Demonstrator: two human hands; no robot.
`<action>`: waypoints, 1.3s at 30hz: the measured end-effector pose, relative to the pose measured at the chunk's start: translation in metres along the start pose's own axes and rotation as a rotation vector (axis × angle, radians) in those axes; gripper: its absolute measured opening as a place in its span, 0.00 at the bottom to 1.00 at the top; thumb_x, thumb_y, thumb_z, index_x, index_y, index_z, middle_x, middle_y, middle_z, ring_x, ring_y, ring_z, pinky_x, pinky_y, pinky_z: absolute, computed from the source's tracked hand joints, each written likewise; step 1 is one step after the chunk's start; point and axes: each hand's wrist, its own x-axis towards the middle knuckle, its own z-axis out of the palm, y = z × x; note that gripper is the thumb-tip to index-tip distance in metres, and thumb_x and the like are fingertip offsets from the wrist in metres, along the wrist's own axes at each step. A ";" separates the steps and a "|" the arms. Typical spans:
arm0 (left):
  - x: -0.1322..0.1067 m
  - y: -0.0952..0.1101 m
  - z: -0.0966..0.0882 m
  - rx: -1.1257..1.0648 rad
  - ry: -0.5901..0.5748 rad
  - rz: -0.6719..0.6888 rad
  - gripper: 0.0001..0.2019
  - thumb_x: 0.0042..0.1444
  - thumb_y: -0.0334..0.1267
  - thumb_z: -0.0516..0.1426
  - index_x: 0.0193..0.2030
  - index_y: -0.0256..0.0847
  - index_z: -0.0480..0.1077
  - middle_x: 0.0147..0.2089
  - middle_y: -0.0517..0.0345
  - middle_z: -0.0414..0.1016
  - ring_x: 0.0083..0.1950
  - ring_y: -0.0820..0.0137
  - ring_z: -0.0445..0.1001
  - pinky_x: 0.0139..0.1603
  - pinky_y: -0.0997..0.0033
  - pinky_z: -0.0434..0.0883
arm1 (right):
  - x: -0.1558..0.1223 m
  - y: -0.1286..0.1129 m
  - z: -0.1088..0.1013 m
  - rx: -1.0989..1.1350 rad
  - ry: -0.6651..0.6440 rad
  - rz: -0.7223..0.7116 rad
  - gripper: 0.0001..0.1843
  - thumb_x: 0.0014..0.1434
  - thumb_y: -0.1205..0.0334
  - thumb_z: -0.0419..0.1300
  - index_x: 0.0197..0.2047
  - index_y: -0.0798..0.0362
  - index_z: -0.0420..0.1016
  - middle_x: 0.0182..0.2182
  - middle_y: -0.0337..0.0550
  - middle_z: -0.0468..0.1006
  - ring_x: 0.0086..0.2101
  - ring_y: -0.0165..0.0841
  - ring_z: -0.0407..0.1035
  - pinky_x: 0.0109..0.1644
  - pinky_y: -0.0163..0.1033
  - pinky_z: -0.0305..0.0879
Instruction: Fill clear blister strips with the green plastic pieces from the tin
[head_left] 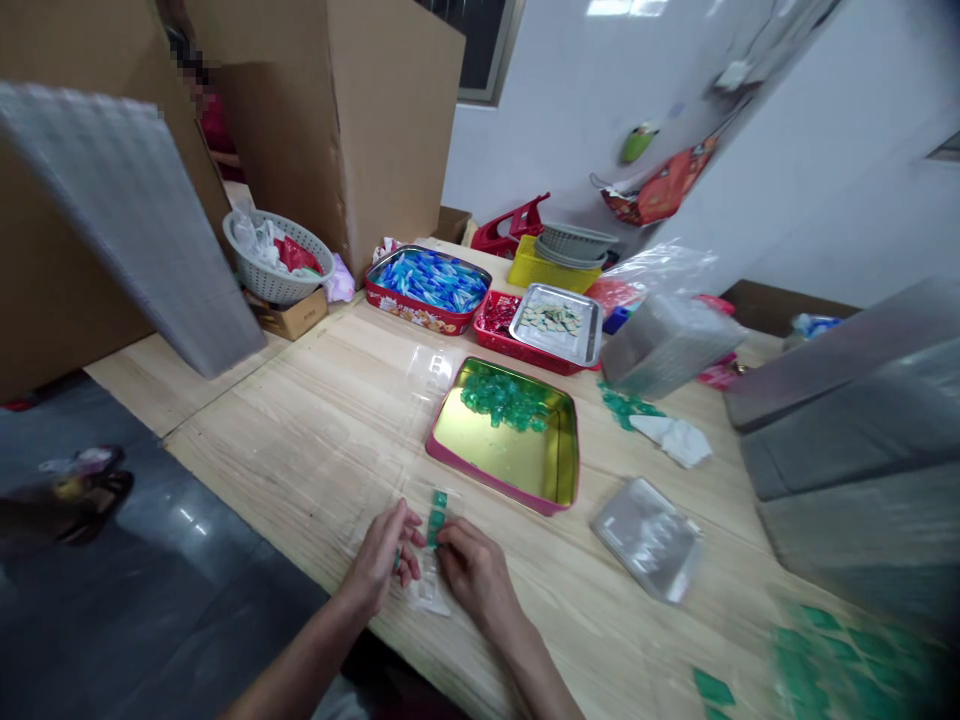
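My left hand (382,560) and my right hand (472,572) sit close together at the near edge of a light wooden table (300,450). Their fingers pinch a small clear plastic bag (427,590) holding a short row of green translucent pieces (436,520). Part of the bag is hidden under my fingers. Just ahead lies a gold tin tray with a pink rim (551,470), with a heap of similar green pieces (504,400) inside. A flat clear plastic sheet (431,370) lies to its left.
A clear plastic tray (649,540) and white cloth (671,440) lie to the right, with scattered green pieces (840,660) at lower right. Beyond stand trays of blue items (427,285) and small tiles (555,323). Cardboard boxes (337,120) rise at back left, and grey stacked sheets (847,430) at right.
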 end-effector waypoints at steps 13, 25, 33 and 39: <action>-0.015 0.016 0.010 -0.249 -0.105 -0.066 0.26 0.50 0.62 0.49 0.35 0.38 0.67 0.25 0.62 0.69 0.24 0.75 0.66 0.27 0.74 0.62 | 0.005 -0.056 -0.009 0.119 -0.053 -0.049 0.11 0.49 0.72 0.58 0.37 0.51 0.71 0.32 0.43 0.74 0.37 0.37 0.67 0.42 0.41 0.64; -0.022 0.017 0.005 0.006 -0.176 0.090 0.13 0.39 0.39 0.63 0.31 0.33 0.74 0.30 0.53 0.75 0.31 0.69 0.71 0.33 0.69 0.67 | -0.001 -0.026 -0.009 0.373 0.001 0.238 0.10 0.47 0.71 0.60 0.35 0.53 0.76 0.29 0.40 0.75 0.31 0.32 0.67 0.37 0.35 0.63; -0.004 0.008 0.007 0.142 -0.129 0.203 0.13 0.37 0.31 0.59 0.35 0.34 0.72 0.22 0.64 0.67 0.22 0.77 0.62 0.20 0.78 0.58 | -0.001 0.000 -0.006 0.775 -0.034 0.376 0.09 0.44 0.63 0.64 0.29 0.55 0.69 0.24 0.36 0.70 0.25 0.28 0.64 0.30 0.32 0.60; -0.004 -0.004 0.004 0.652 -0.112 0.364 0.06 0.43 0.30 0.54 0.27 0.36 0.72 0.24 0.58 0.71 0.27 0.71 0.67 0.29 0.73 0.61 | -0.007 0.003 -0.007 0.449 -0.101 0.360 0.03 0.47 0.70 0.57 0.25 0.56 0.72 0.19 0.36 0.69 0.22 0.28 0.61 0.27 0.32 0.56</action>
